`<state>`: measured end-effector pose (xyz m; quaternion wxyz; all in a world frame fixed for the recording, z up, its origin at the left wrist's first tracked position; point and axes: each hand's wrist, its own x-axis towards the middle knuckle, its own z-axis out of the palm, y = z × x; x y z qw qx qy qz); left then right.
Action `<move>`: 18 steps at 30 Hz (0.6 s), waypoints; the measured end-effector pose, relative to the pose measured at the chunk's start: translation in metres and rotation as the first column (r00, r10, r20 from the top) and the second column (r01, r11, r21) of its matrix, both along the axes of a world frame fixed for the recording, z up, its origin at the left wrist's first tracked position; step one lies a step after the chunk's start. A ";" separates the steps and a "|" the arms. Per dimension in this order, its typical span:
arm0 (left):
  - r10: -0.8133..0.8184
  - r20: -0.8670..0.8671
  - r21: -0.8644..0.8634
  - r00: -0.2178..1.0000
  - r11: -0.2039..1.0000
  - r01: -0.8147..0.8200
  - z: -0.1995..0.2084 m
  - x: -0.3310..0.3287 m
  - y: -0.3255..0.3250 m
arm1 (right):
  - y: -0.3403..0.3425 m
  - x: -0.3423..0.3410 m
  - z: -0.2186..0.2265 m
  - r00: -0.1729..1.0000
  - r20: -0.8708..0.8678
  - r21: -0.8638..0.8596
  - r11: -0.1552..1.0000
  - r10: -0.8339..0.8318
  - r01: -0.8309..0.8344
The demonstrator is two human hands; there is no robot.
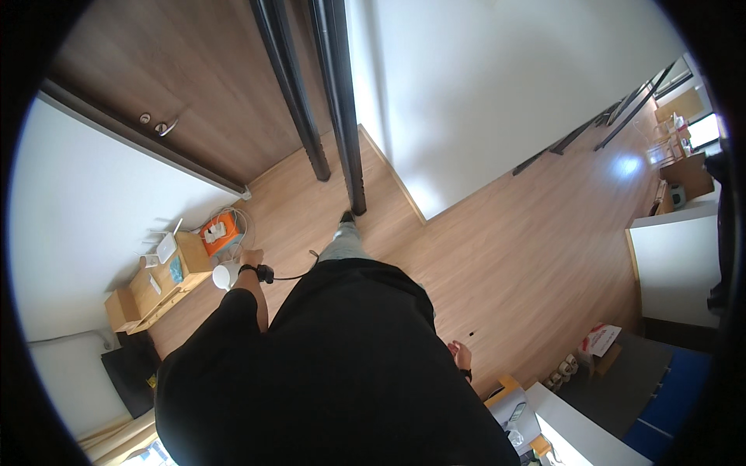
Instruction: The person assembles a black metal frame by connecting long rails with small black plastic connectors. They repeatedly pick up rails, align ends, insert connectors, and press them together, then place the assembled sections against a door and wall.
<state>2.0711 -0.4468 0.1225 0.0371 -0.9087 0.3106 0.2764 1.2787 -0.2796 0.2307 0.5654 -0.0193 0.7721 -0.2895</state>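
My left hand [251, 258] is closed at the left, beside a low wooden cabinet. Against it is a white round-topped container [224, 276] that looks held at its side; the grip itself is hard to see. A dark device sits on that wrist, with a thin black cable [291, 277] running from it towards my waist. My right hand [460, 354] hangs low by my right side, fingers loosely bent and apart, with nothing visible in it. One foot [347, 218] is stretched forward, close to the base of a dark post.
Two dark posts [339, 109] stand ahead, by a brown door [194, 70] and a white wall corner [426, 218]. On the left, the wooden cabinet [194, 258] bears a white router [166, 247]; cables and an orange box [221, 230] lie beside it. Shoes [561, 373] sit behind right.
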 end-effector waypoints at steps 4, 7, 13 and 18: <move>-0.236 0.085 0.022 0.968 0.972 0.235 0.006 0.000 -0.021 | -0.011 -0.001 -0.001 1.000 -0.001 0.000 1.000 0.023 -0.023; -0.598 0.150 0.127 0.787 0.801 0.585 0.007 -0.001 -0.059 | -0.001 -0.002 -0.005 1.000 0.013 -0.059 0.998 -0.001 0.001; -0.600 0.078 -0.244 0.796 0.763 0.598 0.025 -0.037 -0.132 | 0.058 0.014 -0.021 0.987 -0.005 -0.104 0.982 -0.159 0.157; -0.881 0.263 0.058 0.394 0.422 0.905 0.080 -0.096 -0.195 | 0.130 0.054 -0.024 0.906 0.027 -0.102 0.900 -0.423 0.423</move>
